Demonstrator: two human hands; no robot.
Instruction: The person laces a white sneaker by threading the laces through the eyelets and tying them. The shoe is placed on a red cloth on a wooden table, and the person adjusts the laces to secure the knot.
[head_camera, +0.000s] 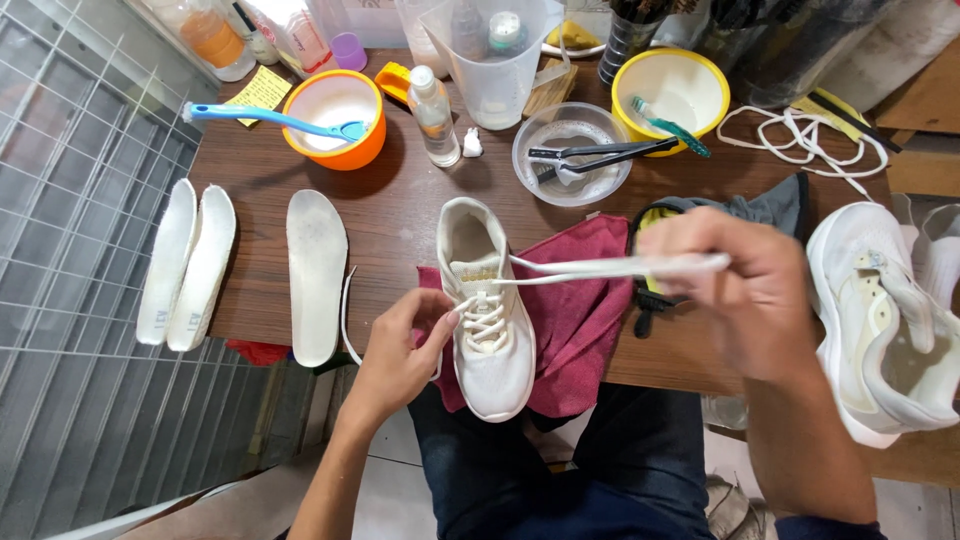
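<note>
A white sneaker (487, 300) lies toe toward me on a maroon cloth (580, 320) at the table's near edge. My left hand (405, 345) rests against the shoe's left side, fingertips at the laces. My right hand (750, 290) is raised to the right of the shoe and pinches a white shoelace (600, 268), stretched taut from the upper eyelets toward it.
Three white insoles (315, 275) lie at the left. Behind are an orange bowl (340, 115) with a blue brush, a clear bottle (433, 115), a glass bowl (570, 150) with tongs, a yellow bowl (672, 92). Another white sneaker (885, 330) lies right, loose laces (800, 135) behind.
</note>
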